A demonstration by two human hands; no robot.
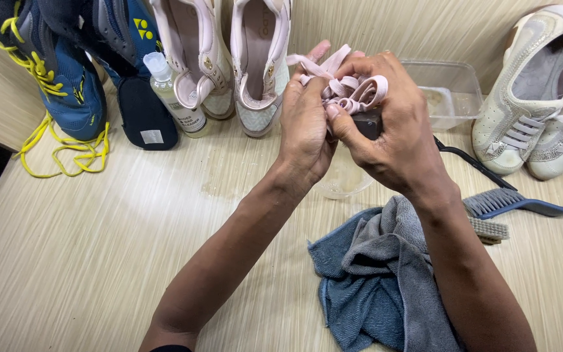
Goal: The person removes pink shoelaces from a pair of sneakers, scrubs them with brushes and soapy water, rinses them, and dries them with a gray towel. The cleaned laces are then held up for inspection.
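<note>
Both my hands are raised together over the table's middle, bunching pale pink shoelaces [353,90] between them. My left hand [304,127] presses the bundle from the left. My right hand [392,130] wraps over the laces from the right and also grips a small dark object [367,122], partly hidden under the fingers. Directly behind the hands stands a pair of pink and white shoes [226,55] leaning against the wall, without laces in view.
Blue sneakers [66,65] with loose yellow laces [66,153] stand at the back left beside a small clear bottle [174,98]. A clear plastic tub [447,91], white shoes [532,85], blue-handled brushes [509,203], a grey-blue cloth [376,280] and a small clear bowl [343,182] lie around.
</note>
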